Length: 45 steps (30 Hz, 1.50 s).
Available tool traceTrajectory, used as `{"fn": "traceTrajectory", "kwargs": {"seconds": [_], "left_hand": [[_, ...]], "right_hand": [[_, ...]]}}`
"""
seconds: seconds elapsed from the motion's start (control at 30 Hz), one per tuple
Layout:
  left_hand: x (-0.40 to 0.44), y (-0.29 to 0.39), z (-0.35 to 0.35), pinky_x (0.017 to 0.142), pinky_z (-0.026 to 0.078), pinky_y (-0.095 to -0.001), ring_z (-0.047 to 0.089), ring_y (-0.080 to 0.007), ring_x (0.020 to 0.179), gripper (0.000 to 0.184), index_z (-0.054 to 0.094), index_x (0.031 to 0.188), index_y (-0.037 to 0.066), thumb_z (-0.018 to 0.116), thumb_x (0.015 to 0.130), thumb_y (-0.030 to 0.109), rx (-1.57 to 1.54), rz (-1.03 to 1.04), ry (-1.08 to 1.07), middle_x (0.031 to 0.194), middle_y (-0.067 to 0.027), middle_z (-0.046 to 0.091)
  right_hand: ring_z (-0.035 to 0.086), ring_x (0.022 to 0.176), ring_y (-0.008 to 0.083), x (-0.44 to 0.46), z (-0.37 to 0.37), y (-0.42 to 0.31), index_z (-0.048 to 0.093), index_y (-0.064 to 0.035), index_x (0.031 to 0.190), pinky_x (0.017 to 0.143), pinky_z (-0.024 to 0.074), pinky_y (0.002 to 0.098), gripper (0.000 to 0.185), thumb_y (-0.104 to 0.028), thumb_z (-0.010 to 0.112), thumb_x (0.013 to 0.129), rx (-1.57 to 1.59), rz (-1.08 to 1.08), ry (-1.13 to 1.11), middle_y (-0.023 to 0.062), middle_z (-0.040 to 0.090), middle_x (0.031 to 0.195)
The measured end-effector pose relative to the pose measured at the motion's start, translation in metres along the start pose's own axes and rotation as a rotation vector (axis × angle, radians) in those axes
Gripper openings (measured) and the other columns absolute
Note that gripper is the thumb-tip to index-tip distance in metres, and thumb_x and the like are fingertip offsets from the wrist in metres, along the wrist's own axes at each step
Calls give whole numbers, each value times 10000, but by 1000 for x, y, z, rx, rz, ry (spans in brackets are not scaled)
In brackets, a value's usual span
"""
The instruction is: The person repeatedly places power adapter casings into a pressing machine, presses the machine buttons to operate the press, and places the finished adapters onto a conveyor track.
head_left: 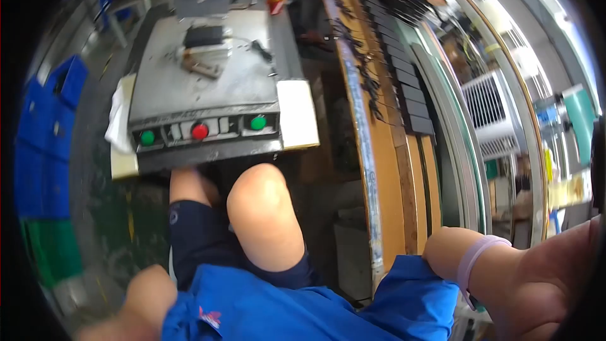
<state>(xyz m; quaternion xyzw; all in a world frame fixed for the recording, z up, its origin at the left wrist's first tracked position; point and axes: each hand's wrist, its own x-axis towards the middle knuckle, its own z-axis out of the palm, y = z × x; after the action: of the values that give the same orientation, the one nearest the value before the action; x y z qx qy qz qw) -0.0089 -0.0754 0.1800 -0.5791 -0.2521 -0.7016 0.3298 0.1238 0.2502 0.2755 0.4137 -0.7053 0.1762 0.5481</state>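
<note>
- Head camera view, curved at its edges: a seated person's bare knees [265, 205] and blue shirt [271, 306] fill the lower middle of the frame.
- Right hand [549, 278]: large at the lower right edge, beyond a pale wristband [470, 268]. Its fingers run out of frame — I cannot tell how far they are open or whether they grip anything.
- Left arm [148, 293]: lower left, blurred toward the corner; its hand is out of sight, so its grip cannot be told.
- Metal machine [164, 76]: upper left of centre, beyond the knees, with green buttons [258, 123] flanking a red button [200, 131]. A black block [204, 36] sits in a fixture on top — well apart from the right hand.
- Black flat pieces [401, 69]: in a row, upper right of centre, along a wooden bench [386, 196].
- Blue bins [39, 117]: left edge.
</note>
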Motion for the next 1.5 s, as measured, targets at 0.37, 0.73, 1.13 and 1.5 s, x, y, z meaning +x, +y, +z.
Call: {"fn": "traceTrajectory", "kwargs": {"seconds": [0.37,0.73,1.13,1.5], "left_hand": [[-54,-27,4,574,318,-256,428,-130,657,318,439,889,137,754,897,185,214,-441,91,784,-19,491],[-159,-49,16,665,420,-273,487,-109,736,165,467,1017,47,609,958,-13,246,-1038,-318,845,-48,553],[-195,-40,29,656,455,-377,579,-249,659,214,617,858,98,771,722,34,675,-533,-618,748,-37,615],[-161,-78,-110,721,505,-317,586,-152,789,164,599,981,31,688,843,33,708,-1072,-186,943,-69,631]], "right_hand": [[653,985,165,12,3,-17,648,-2,1246,882,510,324,370,-272,613,996,-7,37,23,97,697,1076],[651,992,164,24,3,-24,644,-6,1259,887,508,328,387,-292,611,1000,-77,164,-93,95,696,1079],[392,1369,544,-349,-3,223,302,64,1508,1147,328,589,1215,-639,833,671,-1176,1765,-807,323,392,1501],[478,1250,368,-174,-67,180,419,28,1383,1080,410,462,927,-163,923,629,-1216,611,-225,278,481,1316]]}}
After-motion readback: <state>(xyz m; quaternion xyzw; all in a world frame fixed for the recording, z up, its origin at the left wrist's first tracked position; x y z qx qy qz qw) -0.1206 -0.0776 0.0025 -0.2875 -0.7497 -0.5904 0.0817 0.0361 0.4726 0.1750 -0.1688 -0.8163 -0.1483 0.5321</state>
